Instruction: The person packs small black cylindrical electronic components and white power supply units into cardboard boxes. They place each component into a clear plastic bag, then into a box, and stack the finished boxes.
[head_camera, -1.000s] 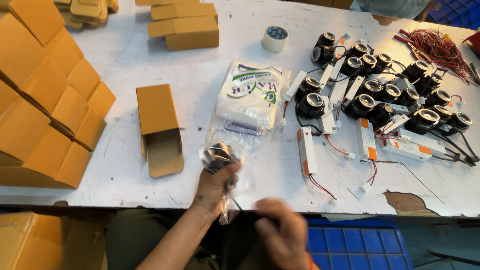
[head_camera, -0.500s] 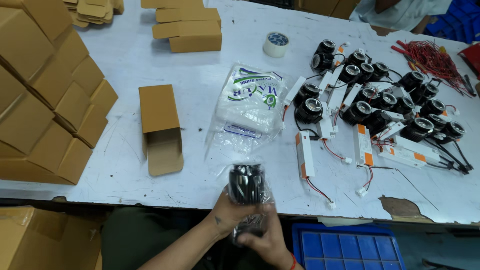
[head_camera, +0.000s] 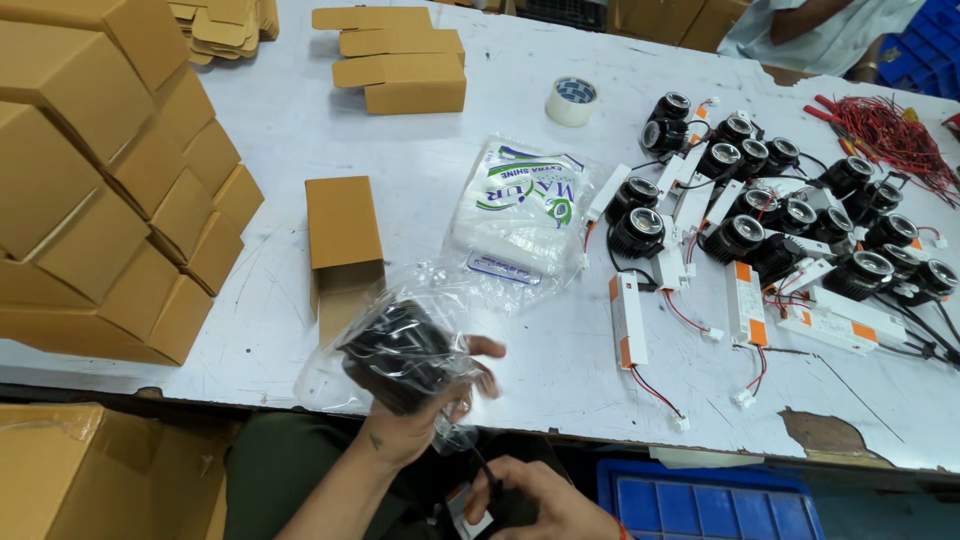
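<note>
Left hand (head_camera: 425, 425) grips a black round lamp in a clear plastic bag (head_camera: 395, 350) above the white table (head_camera: 420, 160) – right hand (head_camera: 530, 500) pinches its trailing cord.

I'm seeing the black spotlight (head_camera: 395, 352) sitting tilted inside a crinkled clear plastic bag (head_camera: 385, 335), hanging just over the near tabletop (head_camera: 300, 140) edge beside the open cardboard box (head_camera: 345, 250).

The 1 head view looks steeply down, close over the near edge of the white table (head_camera: 400, 150).
</note>
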